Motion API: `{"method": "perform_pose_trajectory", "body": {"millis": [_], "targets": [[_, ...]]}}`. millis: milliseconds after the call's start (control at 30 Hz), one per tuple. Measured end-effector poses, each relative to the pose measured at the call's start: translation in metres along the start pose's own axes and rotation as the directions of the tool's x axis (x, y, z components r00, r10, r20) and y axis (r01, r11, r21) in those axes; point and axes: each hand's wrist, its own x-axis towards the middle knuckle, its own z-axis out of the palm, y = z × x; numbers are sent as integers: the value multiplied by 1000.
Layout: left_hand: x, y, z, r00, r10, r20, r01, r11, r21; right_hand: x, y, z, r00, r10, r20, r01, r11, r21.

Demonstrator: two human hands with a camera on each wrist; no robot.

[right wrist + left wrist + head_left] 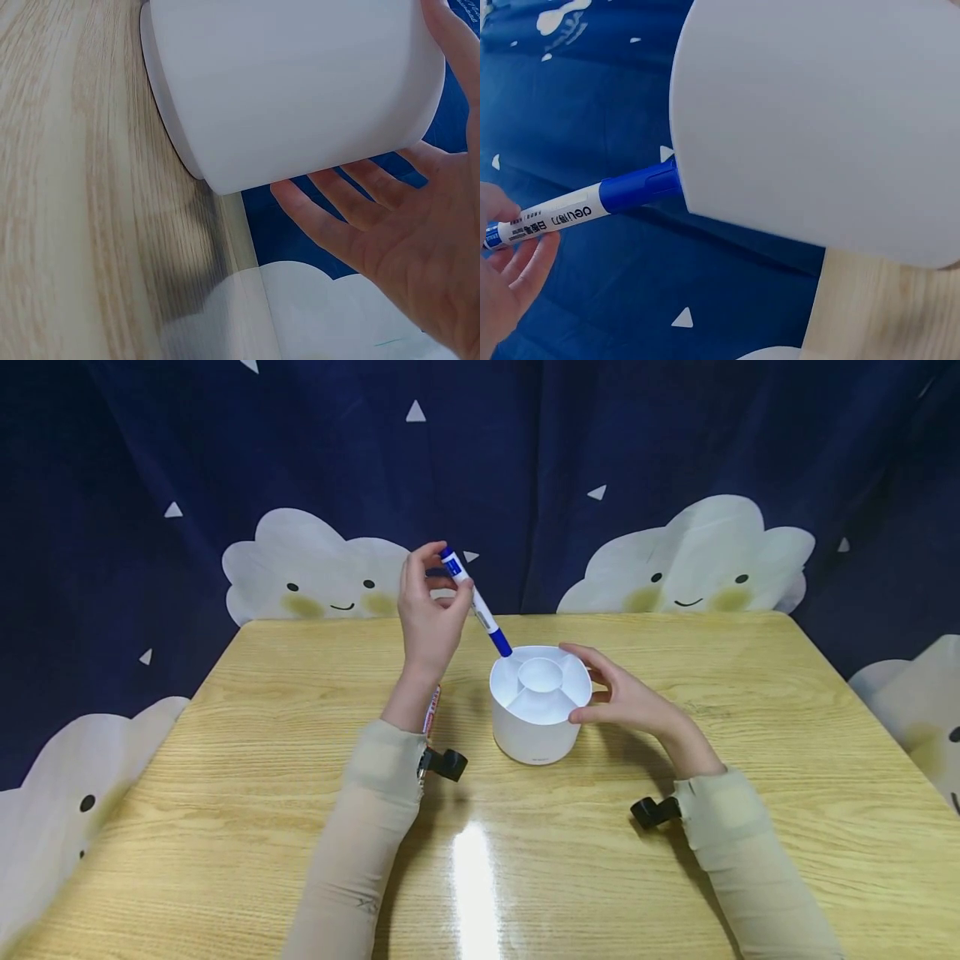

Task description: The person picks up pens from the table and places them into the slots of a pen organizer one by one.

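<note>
Pinched between the thumb and fingers of my left hand [435,610] is a white whiteboard marker [481,608] with a blue cap and a blue end. It slants down to the right, and its blue cap [641,186] meets the rim of a white round pen holder [534,739] at the back left. The holder stands upright on the table, divided into a round middle cup and several outer compartments, with nothing seen inside. My right hand [626,697] grips the holder's right side, thumb in front and fingers round the back, as the right wrist view also shows.
A wooden table [247,827] lies under both arms. Partly hidden behind the left forearm is a small red-and-white item [431,710], its kind unclear. A dark blue curtain [495,468] with clouds hangs behind the table's far edge.
</note>
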Motion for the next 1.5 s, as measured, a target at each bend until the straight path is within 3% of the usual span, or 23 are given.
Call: {"method": "perform_pose_trajectory", "body": {"millis": [333, 567, 800, 1033, 1233, 1500], "targets": [[-6, -7, 9, 999, -2, 36, 5, 997, -83, -1, 0, 1, 1000, 11, 4, -11, 1000, 0], [-15, 4, 8, 992, -52, 115, 70, 986, -150, -1, -1, 1, 1000, 10, 5, -10, 1000, 0], [-21, -23, 16, 983, -63, 173, 93, 981, -170, 0, 0, 0, 1000, 6, 5, -6, 1000, 4], [-32, -6, 14, 947, -158, 279, 202, 970, -135, -1, -1, 1, 1000, 11, 3, -11, 1000, 1], [-36, -8, 14, 914, -214, 346, 266, 958, -111, -1, -1, 1, 1000, 4, 3, -4, 1000, 7], [-39, -10, 15, 909, -207, 361, 261, 959, -108, -1, 0, 1, 1000, -3, 0, 3, 1000, 7]]}}
